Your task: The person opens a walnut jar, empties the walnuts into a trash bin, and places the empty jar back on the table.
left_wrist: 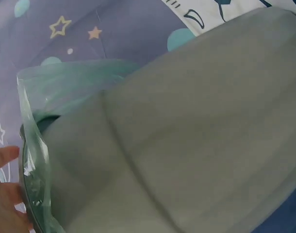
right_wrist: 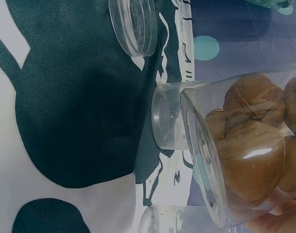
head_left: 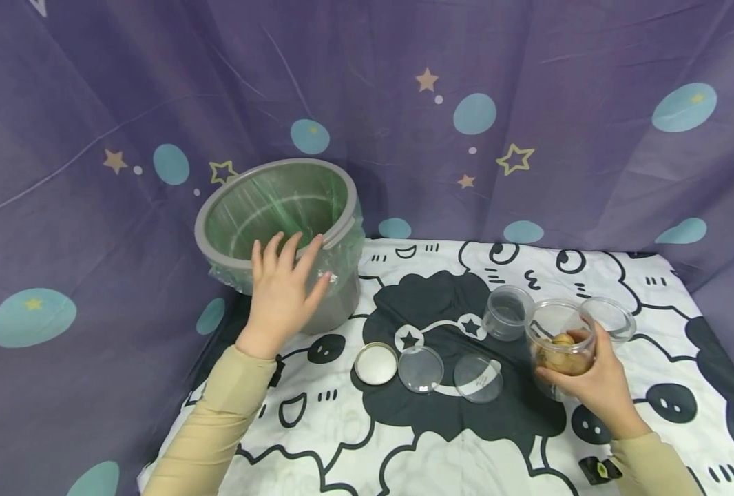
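My right hand [head_left: 605, 382] grips a clear plastic jar [head_left: 559, 324] that has no lid on it. Inside are several brown, rounded pieces [right_wrist: 252, 155] resembling walnuts, seen close up in the right wrist view. At left, my left hand [head_left: 281, 293] has its fingers spread before the near rim of a grey trash bin [head_left: 336, 306]; whether they touch it I cannot tell. A green translucent bag [left_wrist: 75, 82] lines the bin and folds over its rim. Only some of the left fingers [left_wrist: 7, 158] show in the left wrist view.
A white lid [head_left: 376, 364] with a gold rim, a clear lid [head_left: 421, 370] and another clear lid with a pale strip [head_left: 478, 379] lie in a row. Clear containers [head_left: 508, 313] stand near the held jar. A purple curtain [head_left: 404, 41] hangs behind the patterned cloth [head_left: 460, 468].
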`<state>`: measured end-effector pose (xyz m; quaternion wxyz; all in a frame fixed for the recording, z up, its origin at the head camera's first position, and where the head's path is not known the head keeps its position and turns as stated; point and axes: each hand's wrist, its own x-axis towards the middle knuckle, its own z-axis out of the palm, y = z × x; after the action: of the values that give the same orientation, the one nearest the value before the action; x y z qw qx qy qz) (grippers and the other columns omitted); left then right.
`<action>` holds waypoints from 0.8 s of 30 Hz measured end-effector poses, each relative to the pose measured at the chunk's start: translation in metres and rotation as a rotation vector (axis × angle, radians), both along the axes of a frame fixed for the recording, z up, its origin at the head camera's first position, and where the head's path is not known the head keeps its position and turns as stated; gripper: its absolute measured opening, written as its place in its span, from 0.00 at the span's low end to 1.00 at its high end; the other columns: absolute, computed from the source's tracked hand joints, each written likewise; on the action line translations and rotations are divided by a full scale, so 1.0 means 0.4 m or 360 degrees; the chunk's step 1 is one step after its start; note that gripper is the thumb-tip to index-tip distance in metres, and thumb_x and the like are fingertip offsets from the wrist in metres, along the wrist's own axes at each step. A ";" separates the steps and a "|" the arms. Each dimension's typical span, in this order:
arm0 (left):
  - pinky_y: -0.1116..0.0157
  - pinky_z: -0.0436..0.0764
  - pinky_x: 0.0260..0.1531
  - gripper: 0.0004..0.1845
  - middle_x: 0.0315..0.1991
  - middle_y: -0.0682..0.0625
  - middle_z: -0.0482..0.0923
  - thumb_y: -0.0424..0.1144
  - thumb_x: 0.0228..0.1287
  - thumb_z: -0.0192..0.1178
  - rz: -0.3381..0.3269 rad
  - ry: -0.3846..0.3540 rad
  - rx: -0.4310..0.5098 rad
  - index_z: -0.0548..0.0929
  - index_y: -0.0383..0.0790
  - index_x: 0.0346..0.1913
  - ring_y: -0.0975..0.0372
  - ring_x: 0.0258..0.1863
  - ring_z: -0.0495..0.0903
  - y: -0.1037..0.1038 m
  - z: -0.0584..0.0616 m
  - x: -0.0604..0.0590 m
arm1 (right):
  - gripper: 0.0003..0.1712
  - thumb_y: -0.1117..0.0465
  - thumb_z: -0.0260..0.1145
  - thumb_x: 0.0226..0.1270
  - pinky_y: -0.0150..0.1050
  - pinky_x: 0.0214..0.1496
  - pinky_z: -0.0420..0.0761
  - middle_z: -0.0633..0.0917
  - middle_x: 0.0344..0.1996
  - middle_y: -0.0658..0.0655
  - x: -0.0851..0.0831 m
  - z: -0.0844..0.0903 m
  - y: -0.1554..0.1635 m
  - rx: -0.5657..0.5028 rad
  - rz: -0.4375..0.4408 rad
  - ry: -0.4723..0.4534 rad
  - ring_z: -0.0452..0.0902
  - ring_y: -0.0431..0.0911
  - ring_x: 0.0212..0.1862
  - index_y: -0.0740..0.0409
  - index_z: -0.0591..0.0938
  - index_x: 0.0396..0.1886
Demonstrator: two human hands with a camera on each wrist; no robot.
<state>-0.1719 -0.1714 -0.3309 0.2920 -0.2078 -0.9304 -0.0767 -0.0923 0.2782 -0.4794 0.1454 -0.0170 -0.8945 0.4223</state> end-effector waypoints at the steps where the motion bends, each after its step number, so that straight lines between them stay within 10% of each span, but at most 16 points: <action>1: 0.36 0.46 0.66 0.29 0.62 0.34 0.67 0.47 0.65 0.57 0.0035 -0.0002 -0.0003 0.68 0.45 0.67 0.38 0.65 0.58 -0.003 -0.002 0.000 | 0.69 0.60 0.83 0.34 0.15 0.39 0.63 0.75 0.52 0.66 0.000 0.000 0.000 -0.0009 0.0002 -0.0001 0.59 0.17 0.43 0.50 0.50 0.75; 24: 0.31 0.45 0.62 0.26 0.56 0.39 0.76 0.55 0.67 0.53 0.0375 0.0124 0.0099 0.74 0.46 0.63 0.38 0.63 0.64 0.008 -0.013 -0.021 | 0.66 0.63 0.83 0.33 0.13 0.40 0.63 0.76 0.49 0.62 -0.013 -0.004 -0.025 -0.0021 0.0053 0.0031 0.63 0.18 0.41 0.58 0.53 0.72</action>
<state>-0.1805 -0.1681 -0.3362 0.3414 -0.0906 -0.9335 -0.0623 -0.0973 0.2683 -0.4809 0.1469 0.0011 -0.8905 0.4306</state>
